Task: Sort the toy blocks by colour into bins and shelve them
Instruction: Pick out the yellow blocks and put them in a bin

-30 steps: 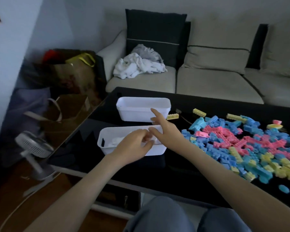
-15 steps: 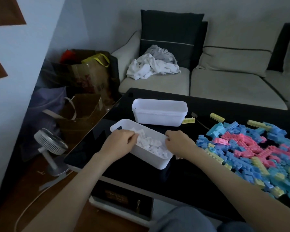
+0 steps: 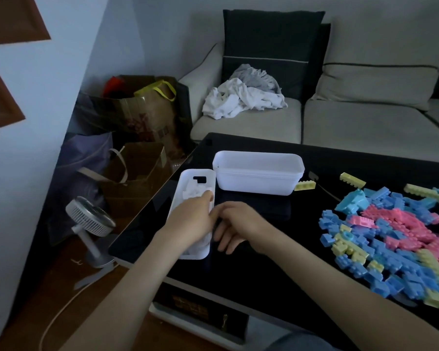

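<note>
A narrow white bin point(image 3: 197, 174) holding white blocks point(image 3: 192, 191) stands at the left end of the black table point(image 3: 264, 269), its long side pointing away from me. My left hand point(image 3: 190, 221) lies over this bin and grips its right rim, thumb on the edge. Just right of the bin, my right hand point(image 3: 236, 226) rests with its fingers loose and holding nothing. A second white bin point(image 3: 257, 178) stands crosswise behind, its inside hidden. A big pile of blue, pink and yellow blocks point(image 3: 390, 236) covers the table's right side.
Two loose yellow blocks point(image 3: 305, 185) point(image 3: 352, 179) lie right of the far bin. A grey sofa point(image 3: 365, 122) with crumpled clothes point(image 3: 243, 97) runs behind the table. Paper bags point(image 3: 142, 115) and a small white fan point(image 3: 89, 219) stand on the floor to the left.
The near bin has been turned from crosswise to lengthwise at the table's left end. My right hand has let go of its rim and now rests beside it.
</note>
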`<move>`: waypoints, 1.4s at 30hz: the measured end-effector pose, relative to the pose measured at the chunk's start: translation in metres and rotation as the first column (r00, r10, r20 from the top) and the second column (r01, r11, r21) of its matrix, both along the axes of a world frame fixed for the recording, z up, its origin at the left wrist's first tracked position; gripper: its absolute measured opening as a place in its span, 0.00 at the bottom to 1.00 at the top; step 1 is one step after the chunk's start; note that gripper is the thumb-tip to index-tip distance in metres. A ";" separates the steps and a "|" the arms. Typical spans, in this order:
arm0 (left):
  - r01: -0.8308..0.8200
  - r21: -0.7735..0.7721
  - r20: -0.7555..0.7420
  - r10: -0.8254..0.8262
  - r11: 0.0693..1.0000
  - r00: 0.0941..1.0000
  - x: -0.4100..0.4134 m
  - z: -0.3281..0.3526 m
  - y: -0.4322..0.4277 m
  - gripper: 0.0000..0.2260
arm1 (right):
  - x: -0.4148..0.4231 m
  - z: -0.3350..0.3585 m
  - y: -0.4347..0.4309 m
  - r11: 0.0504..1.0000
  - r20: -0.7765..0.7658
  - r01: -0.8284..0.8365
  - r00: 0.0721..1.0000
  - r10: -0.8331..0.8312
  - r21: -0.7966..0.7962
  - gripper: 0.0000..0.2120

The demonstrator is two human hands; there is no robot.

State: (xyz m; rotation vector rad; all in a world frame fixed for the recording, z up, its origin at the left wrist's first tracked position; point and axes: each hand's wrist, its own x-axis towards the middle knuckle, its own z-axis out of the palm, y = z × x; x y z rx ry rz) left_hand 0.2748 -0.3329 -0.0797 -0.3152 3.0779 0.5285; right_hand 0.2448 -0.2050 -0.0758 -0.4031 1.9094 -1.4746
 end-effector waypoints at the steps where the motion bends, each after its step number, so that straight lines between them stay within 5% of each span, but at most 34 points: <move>1: -0.005 -0.011 0.010 0.005 1.000 1.000 -0.001 0.000 0.000 0.18 | -0.008 0.000 0.002 0.999 -0.044 0.052 0.998 -0.051 0.012 0.15; 7: -0.057 -0.081 -0.035 0.055 0.995 0.998 -0.012 -0.006 -0.007 0.10 | -0.086 0.006 0.017 0.950 -0.430 0.276 0.882 -0.191 0.143 0.27; 15: -0.143 -0.354 -0.215 0.068 0.924 0.974 -0.027 -0.006 0.009 0.14 | -0.107 -0.009 0.042 0.885 -0.606 0.356 0.788 -0.112 0.299 0.16; 20: 0.099 -0.497 -0.362 -0.310 0.862 0.879 -0.039 -0.010 0.032 0.30 | -0.104 -0.003 0.083 0.904 -0.642 0.357 0.756 -0.132 0.234 0.13; 23: 0.288 -0.532 -0.140 -0.418 0.796 0.898 -0.036 -0.011 0.040 0.24 | -0.111 -0.001 0.091 0.905 -0.679 0.328 0.731 -0.062 0.271 0.11; 28: 0.262 -0.522 -0.088 -0.357 0.811 0.930 -0.035 -0.003 0.036 0.18 | -0.108 -0.005 0.078 0.964 -0.556 0.230 0.823 -0.120 0.132 0.14; 33: 0.113 -0.468 -0.065 -0.162 0.876 0.985 -0.047 0.004 0.036 0.17 | -0.078 0.003 0.055 0.982 -0.487 0.030 0.871 0.064 0.184 0.25; 35: 0.077 -0.375 -0.043 -0.100 0.924 0.994 -0.053 0.005 0.044 0.15 | -0.070 0.003 0.052 0.986 -0.474 0.018 0.878 0.064 0.166 0.22; 42: 0.032 -0.435 -0.120 -0.094 0.900 0.988 -0.061 0.014 0.056 0.10 | -0.060 -0.001 0.056 0.995 -0.259 0.099 0.961 -0.094 0.006 0.13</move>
